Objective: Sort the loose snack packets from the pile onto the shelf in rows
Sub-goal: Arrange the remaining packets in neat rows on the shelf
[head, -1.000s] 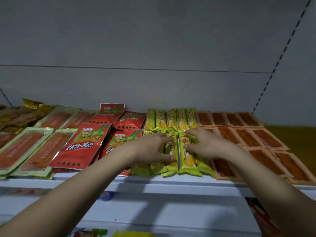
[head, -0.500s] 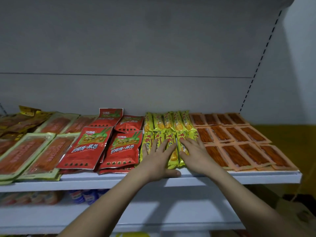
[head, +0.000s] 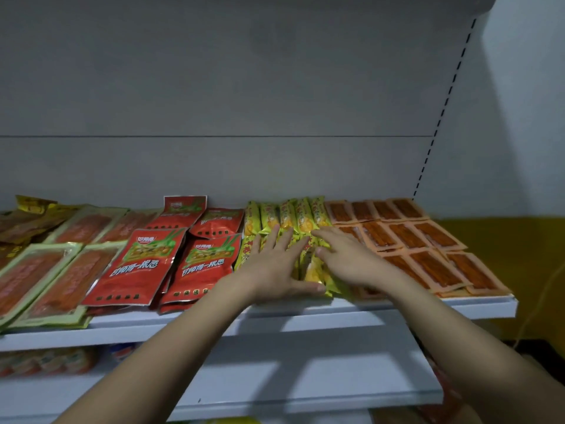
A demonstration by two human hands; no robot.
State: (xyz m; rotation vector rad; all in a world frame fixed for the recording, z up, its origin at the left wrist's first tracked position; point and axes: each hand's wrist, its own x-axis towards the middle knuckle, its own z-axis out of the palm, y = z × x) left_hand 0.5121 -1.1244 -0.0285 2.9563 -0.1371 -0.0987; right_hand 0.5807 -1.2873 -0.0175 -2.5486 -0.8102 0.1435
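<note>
Narrow yellow-green snack packets [head: 287, 217] lie in two rows in the middle of the white shelf [head: 305, 313]. My left hand [head: 275, 267] rests flat on the front row with its fingers spread. My right hand [head: 345, 258] lies flat beside it on the same row, fingers pointing left and back. A few front packets [head: 315, 270] show between the two hands. Neither hand grips a packet.
Red packets [head: 137, 267] lie left of the yellow ones, with green-edged orange packets [head: 42, 280] further left. Small orange packets [head: 428, 252] fill the shelf's right end. A lower shelf [head: 275, 381] holds more goods at the left. A yellow wall [head: 519, 270] stands to the right.
Both hands, curled around the front yellow packets a second ago, now lie flat on them. The front row has slid back from the shelf's edge. The view has pulled back.
</note>
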